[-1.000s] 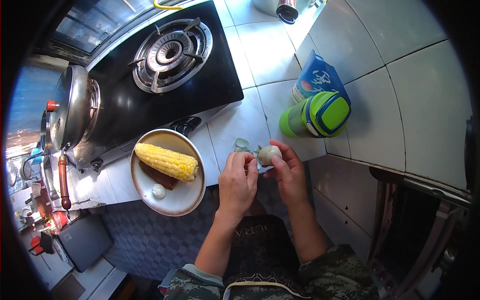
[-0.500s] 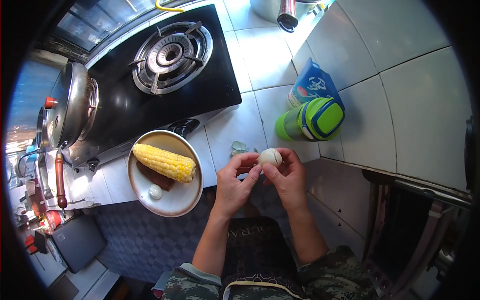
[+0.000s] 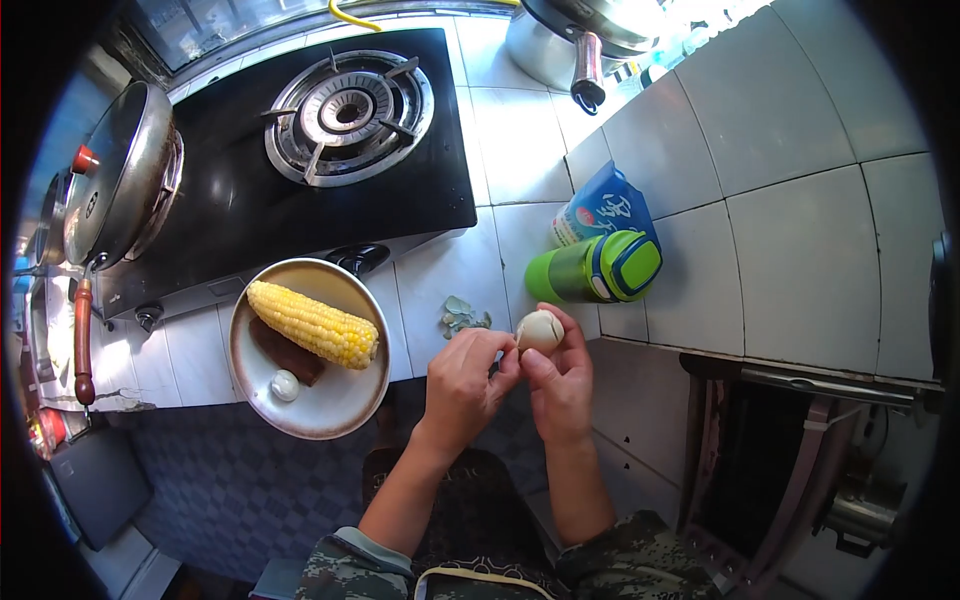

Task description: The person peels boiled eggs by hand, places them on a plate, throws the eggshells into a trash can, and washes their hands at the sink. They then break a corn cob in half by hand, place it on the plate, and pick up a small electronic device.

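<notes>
Head view, mid-frame: we pinch egg (image 3: 540,330) with right hand (image 3: 560,385), left hand (image 3: 463,385) fingertips closed on it; looks slick, fragile, so hold sides lightly.

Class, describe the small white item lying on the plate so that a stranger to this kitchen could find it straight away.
Start at the black gas stove and drop to the round plate on the tiled counter in front of it. On the plate lie a yellow corn cob and a dark brown piece; the small white item sits beside them, toward the counter's edge, the only pale rounded thing there.
</notes>
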`<action>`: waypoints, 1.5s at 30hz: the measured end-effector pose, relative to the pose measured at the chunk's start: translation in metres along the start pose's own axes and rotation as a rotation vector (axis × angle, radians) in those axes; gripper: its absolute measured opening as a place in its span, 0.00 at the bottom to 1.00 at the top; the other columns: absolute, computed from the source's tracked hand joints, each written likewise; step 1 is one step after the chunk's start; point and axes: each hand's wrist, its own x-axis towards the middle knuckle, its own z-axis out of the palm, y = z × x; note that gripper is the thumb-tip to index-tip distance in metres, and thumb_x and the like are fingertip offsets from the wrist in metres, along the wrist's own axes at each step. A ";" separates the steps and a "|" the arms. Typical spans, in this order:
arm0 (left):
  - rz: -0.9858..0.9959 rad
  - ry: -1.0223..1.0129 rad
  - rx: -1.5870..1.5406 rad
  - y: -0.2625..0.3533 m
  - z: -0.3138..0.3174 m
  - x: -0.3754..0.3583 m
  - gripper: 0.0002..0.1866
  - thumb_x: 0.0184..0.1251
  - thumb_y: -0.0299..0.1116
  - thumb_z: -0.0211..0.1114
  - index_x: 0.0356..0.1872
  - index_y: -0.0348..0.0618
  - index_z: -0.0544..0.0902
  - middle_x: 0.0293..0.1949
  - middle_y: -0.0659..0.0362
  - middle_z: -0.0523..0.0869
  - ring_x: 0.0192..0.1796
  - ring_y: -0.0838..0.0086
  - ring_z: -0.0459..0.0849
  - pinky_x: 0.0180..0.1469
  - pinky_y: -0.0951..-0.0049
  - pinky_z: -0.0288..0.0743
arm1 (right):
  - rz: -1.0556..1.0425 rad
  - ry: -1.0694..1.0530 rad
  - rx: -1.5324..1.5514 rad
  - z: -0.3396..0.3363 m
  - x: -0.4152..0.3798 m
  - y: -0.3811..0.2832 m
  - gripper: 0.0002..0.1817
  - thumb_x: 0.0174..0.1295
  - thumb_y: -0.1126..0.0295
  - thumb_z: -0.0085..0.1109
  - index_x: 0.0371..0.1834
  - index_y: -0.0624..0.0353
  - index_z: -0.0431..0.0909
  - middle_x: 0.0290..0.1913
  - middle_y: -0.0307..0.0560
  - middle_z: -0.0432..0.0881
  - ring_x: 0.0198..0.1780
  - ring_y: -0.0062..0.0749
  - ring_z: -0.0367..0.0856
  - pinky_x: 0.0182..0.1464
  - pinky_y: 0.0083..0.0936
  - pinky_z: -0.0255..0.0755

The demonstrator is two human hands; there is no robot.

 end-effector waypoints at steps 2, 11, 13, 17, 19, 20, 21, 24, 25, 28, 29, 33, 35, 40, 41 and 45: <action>-0.011 -0.018 -0.003 -0.002 -0.005 -0.001 0.10 0.51 0.22 0.68 0.34 0.39 0.77 0.30 0.55 0.82 0.33 0.58 0.82 0.35 0.64 0.76 | 0.065 -0.019 0.107 0.000 0.002 0.004 0.28 0.62 0.80 0.60 0.66 0.62 0.64 0.50 0.42 0.76 0.48 0.23 0.78 0.49 0.21 0.76; 0.019 -0.077 -0.001 -0.012 -0.021 -0.002 0.10 0.51 0.22 0.68 0.34 0.39 0.76 0.40 0.52 0.81 0.39 0.55 0.82 0.41 0.64 0.77 | 0.086 0.028 0.107 0.007 0.000 0.034 0.33 0.62 0.67 0.66 0.68 0.64 0.63 0.48 0.42 0.78 0.47 0.24 0.79 0.51 0.21 0.76; -0.046 -0.113 -0.079 -0.014 -0.025 -0.002 0.07 0.55 0.22 0.66 0.34 0.38 0.78 0.42 0.51 0.83 0.41 0.60 0.84 0.43 0.67 0.79 | 0.069 0.053 0.136 0.010 -0.001 0.035 0.32 0.62 0.67 0.66 0.67 0.63 0.64 0.48 0.42 0.79 0.46 0.23 0.79 0.49 0.20 0.76; -0.233 -0.174 -0.291 -0.015 -0.026 -0.002 0.04 0.57 0.21 0.63 0.33 0.36 0.78 0.43 0.52 0.82 0.43 0.68 0.84 0.45 0.72 0.81 | 0.091 0.011 0.207 0.002 -0.004 0.040 0.30 0.65 0.63 0.63 0.66 0.61 0.65 0.47 0.43 0.80 0.44 0.22 0.79 0.40 0.18 0.76; -0.319 -0.177 -0.393 -0.015 -0.026 0.000 0.02 0.61 0.21 0.61 0.34 0.35 0.77 0.43 0.53 0.81 0.45 0.73 0.82 0.46 0.75 0.81 | 0.104 0.015 0.219 -0.002 -0.005 0.040 0.29 0.66 0.62 0.61 0.67 0.61 0.65 0.47 0.43 0.80 0.44 0.23 0.80 0.39 0.18 0.76; -0.318 -0.183 -0.396 -0.017 -0.025 -0.001 0.02 0.61 0.21 0.61 0.34 0.35 0.77 0.43 0.53 0.81 0.45 0.73 0.82 0.46 0.75 0.81 | 0.124 0.008 0.232 -0.003 -0.006 0.040 0.28 0.67 0.62 0.60 0.67 0.61 0.65 0.47 0.43 0.80 0.43 0.23 0.80 0.37 0.18 0.76; -0.372 -0.190 -0.447 -0.020 -0.024 -0.003 0.02 0.61 0.21 0.60 0.35 0.35 0.77 0.43 0.54 0.81 0.45 0.74 0.82 0.46 0.76 0.80 | 0.122 0.012 0.231 -0.005 -0.006 0.040 0.28 0.67 0.62 0.60 0.67 0.61 0.65 0.47 0.43 0.80 0.43 0.23 0.80 0.37 0.18 0.76; -0.547 -0.194 -0.611 -0.025 -0.023 -0.008 0.03 0.63 0.21 0.60 0.37 0.35 0.77 0.44 0.55 0.81 0.45 0.75 0.82 0.46 0.76 0.80 | 0.141 -0.004 0.346 -0.008 -0.007 0.037 0.27 0.67 0.67 0.58 0.68 0.61 0.64 0.49 0.46 0.80 0.45 0.25 0.80 0.39 0.19 0.77; -0.666 -0.186 -0.721 -0.026 -0.023 -0.009 0.04 0.63 0.20 0.59 0.39 0.35 0.77 0.44 0.56 0.81 0.45 0.76 0.82 0.46 0.77 0.80 | 0.162 0.004 0.377 -0.004 -0.008 0.032 0.28 0.66 0.70 0.57 0.68 0.61 0.63 0.51 0.46 0.79 0.46 0.26 0.80 0.40 0.20 0.78; -0.668 -0.181 -0.713 -0.032 -0.020 -0.009 0.09 0.64 0.20 0.60 0.45 0.35 0.77 0.44 0.56 0.81 0.46 0.75 0.82 0.47 0.76 0.80 | 0.165 0.039 0.329 0.005 -0.010 0.024 0.29 0.63 0.75 0.56 0.69 0.62 0.63 0.52 0.47 0.78 0.49 0.27 0.80 0.43 0.21 0.78; -0.668 -0.179 -0.714 -0.030 -0.020 -0.008 0.09 0.64 0.20 0.60 0.45 0.35 0.77 0.44 0.56 0.81 0.46 0.75 0.82 0.47 0.76 0.80 | 0.142 0.063 0.249 0.008 -0.011 0.022 0.29 0.62 0.76 0.56 0.68 0.62 0.64 0.53 0.47 0.78 0.50 0.27 0.79 0.44 0.22 0.79; -0.337 -0.206 -0.511 -0.022 -0.025 -0.002 0.15 0.60 0.21 0.65 0.50 0.37 0.79 0.40 0.55 0.84 0.40 0.71 0.85 0.45 0.72 0.81 | 0.064 0.122 -0.051 0.015 -0.015 0.012 0.29 0.60 0.79 0.58 0.67 0.62 0.66 0.53 0.45 0.78 0.51 0.26 0.78 0.47 0.22 0.78; -0.250 -0.231 -0.464 -0.022 -0.027 -0.002 0.17 0.60 0.22 0.66 0.51 0.37 0.80 0.41 0.55 0.84 0.40 0.70 0.85 0.46 0.72 0.82 | 0.117 0.127 -0.224 0.018 -0.018 0.000 0.28 0.59 0.81 0.60 0.65 0.62 0.68 0.53 0.43 0.75 0.52 0.24 0.77 0.49 0.21 0.78; -0.348 -0.264 -0.618 -0.020 -0.027 -0.007 0.15 0.61 0.24 0.68 0.49 0.36 0.81 0.43 0.54 0.84 0.44 0.70 0.86 0.49 0.72 0.82 | 0.000 0.135 -0.469 0.025 -0.025 -0.012 0.28 0.58 0.80 0.64 0.64 0.64 0.70 0.53 0.41 0.71 0.52 0.24 0.76 0.49 0.20 0.78; -0.349 -0.261 -0.628 -0.021 -0.025 -0.010 0.15 0.61 0.24 0.68 0.49 0.36 0.81 0.43 0.54 0.84 0.44 0.70 0.86 0.49 0.72 0.82 | -0.036 0.136 -0.531 0.027 -0.026 -0.015 0.28 0.58 0.79 0.65 0.63 0.65 0.70 0.53 0.41 0.70 0.52 0.24 0.76 0.49 0.20 0.78; -0.509 -0.230 -0.882 -0.018 -0.018 -0.020 0.15 0.62 0.26 0.68 0.50 0.36 0.81 0.44 0.53 0.85 0.45 0.70 0.87 0.49 0.72 0.81 | -0.038 0.184 -0.582 0.035 -0.037 -0.019 0.28 0.57 0.79 0.66 0.63 0.65 0.70 0.53 0.42 0.70 0.52 0.25 0.77 0.49 0.20 0.78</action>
